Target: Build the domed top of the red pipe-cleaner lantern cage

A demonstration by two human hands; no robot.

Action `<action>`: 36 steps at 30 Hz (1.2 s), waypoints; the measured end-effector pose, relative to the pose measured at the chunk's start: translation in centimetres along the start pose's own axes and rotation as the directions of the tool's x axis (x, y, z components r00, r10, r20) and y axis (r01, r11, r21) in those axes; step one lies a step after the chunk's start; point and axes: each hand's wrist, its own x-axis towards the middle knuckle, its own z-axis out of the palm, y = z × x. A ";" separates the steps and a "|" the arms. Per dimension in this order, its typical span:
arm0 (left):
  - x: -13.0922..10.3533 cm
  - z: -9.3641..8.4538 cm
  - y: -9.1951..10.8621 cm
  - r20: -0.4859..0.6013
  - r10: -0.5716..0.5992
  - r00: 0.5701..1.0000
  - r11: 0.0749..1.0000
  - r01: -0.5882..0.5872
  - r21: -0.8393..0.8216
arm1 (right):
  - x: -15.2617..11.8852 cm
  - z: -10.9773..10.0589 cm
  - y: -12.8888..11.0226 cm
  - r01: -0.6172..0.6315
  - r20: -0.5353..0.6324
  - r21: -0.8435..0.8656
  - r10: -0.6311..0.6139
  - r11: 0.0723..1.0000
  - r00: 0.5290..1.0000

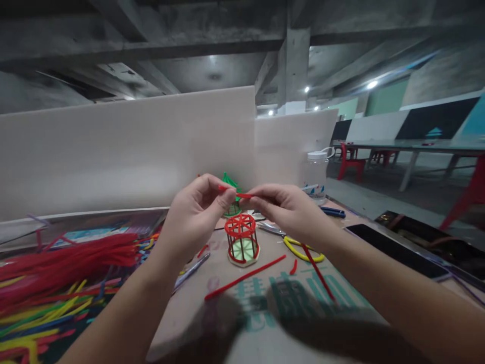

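Between my two hands a short red pipe cleaner (pixel 243 195) is stretched, raised above the table. My left hand (pixel 197 212) pinches its left end between thumb and forefinger. Its right end is pinched by the fingertips of my right hand (pixel 288 207). Just below stands a small round cage (pixel 241 225) with a red spoked top, dark uprights and a pale base. Behind my fingers is a green pointed roof model (pixel 229 183), partly hidden. A long red pipe cleaner (pixel 245 277) and a second one (pixel 319 273) lie nearer me, with a short red scrap (pixel 293 267).
Yellow-handled scissors (pixel 303 248) lie partly under my right forearm. A silver pen-like tool (pixel 191 273) is left of the cage. Bundles of coloured pipe cleaners (pixel 68 263) cover the left side. A clear bottle (pixel 316 174), a dark phone (pixel 396 253) and a white partition (pixel 132 146) stand or lie around.
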 end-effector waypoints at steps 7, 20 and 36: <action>0.4 -1.5 -1.3 0.043 -0.106 0.993 0.987 0.100 0.127 | -0.3 -2.5 0.6 0.099 0.184 -0.394 -0.028 0.914 0.983; 0.9 -3.5 -1.0 0.064 -0.097 0.993 0.985 0.086 0.151 | -0.4 -6.3 -0.5 0.174 0.110 -0.280 -0.149 0.944 0.983; 1.2 -4.4 0.4 -0.101 -0.050 0.994 0.991 0.062 0.123 | -1.0 -13.5 0.4 0.031 0.071 -0.434 0.000 0.900 0.997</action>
